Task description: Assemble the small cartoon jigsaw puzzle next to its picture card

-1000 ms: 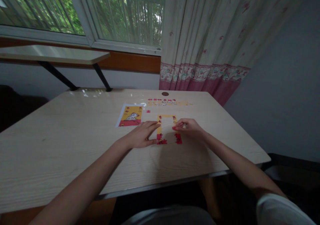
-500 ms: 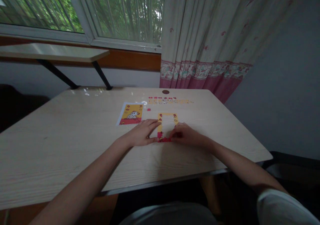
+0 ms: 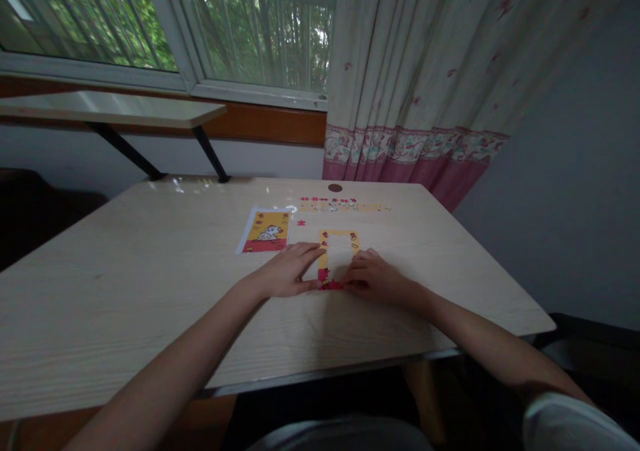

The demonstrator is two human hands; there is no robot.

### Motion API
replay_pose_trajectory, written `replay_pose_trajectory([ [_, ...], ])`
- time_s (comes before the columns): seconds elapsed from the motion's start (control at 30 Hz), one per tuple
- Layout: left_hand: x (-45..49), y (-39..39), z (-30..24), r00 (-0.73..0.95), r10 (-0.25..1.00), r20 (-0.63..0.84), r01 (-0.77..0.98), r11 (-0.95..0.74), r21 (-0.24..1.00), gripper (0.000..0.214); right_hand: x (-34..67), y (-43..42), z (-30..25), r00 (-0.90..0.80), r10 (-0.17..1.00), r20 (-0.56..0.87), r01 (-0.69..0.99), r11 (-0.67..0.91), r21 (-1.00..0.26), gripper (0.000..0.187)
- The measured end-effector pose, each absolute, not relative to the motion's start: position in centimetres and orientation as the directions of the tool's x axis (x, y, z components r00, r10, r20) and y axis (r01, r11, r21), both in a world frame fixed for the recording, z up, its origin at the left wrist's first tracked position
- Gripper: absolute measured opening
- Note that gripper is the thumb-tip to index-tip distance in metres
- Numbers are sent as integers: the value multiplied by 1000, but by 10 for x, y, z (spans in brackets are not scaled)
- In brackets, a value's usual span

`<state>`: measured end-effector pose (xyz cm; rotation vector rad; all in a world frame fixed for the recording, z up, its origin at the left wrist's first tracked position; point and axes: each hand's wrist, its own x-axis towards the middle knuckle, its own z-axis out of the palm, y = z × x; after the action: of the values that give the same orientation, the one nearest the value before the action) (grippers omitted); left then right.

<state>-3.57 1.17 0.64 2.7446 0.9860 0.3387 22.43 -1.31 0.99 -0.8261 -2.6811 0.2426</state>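
Note:
A jigsaw puzzle border (image 3: 323, 259) lies on the table, yellow along the top and sides and red at the bottom, with bare wood inside it. My left hand (image 3: 290, 269) rests at its left side, fingers spread, the fingertips touching the left edge and the thumb at the bottom left corner. At the lower right, my right hand (image 3: 377, 277) has its fingers pinched together over the red bottom row. Whatever is between those fingers is hidden. Left of the border lies a picture sheet (image 3: 267, 232) showing a white animal on yellow and red.
Rows of loose puzzle pieces (image 3: 345, 207) lie beyond the border, red ones behind yellow ones. A single red puzzle piece (image 3: 301, 223) sits apart. A raised shelf (image 3: 125, 109) stands at the back left of the table (image 3: 150, 291). A curtain (image 3: 400, 104) hangs behind.
The view has shifted slightly, so everything sits a little lower and further right. My right hand's fingers have moved slightly along the bottom row; my left hand stays at the border.

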Motion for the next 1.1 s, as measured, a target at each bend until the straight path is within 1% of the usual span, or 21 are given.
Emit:
replay_pose_trajectory([
  [0.2,-35,12,7,756,639,141,595,-761,259,65,226,-12,9,-792,545,276,516,838,-175,14],
  [0.43,-35,12,7,752,642,149,590,-757,280,66,223,-16,12,-790,550,271,537,834,-127,15],
  [0.5,-35,12,7,750,644,149,593,-755,281,66,222,-17,13,-786,556,270,536,831,-152,15],
  [0.6,-35,12,8,751,643,150,592,-756,278,65,226,-11,14,-773,576,268,522,816,-247,15],
  [0.67,-35,12,8,754,640,148,589,-759,278,65,233,-2,12,-741,608,286,540,792,-284,15],
  [0.73,-35,12,8,755,639,144,589,-758,279,65,243,8,8,-685,655,319,594,756,-276,19],
  [0.8,-35,12,8,753,641,148,590,-757,281,65,252,18,3,-638,697,327,651,715,-255,28],
  [0.9,-35,13,6,751,640,161,588,-760,275,65,260,27,-5,-605,744,283,704,666,-246,42],
  [1.0,-36,14,4,752,637,168,589,-765,261,66,260,32,-8,-604,761,238,712,649,-268,44],
  [1.1,-36,14,4,753,637,163,591,-765,258,65,259,36,-8,-623,752,214,694,658,-292,43],
])
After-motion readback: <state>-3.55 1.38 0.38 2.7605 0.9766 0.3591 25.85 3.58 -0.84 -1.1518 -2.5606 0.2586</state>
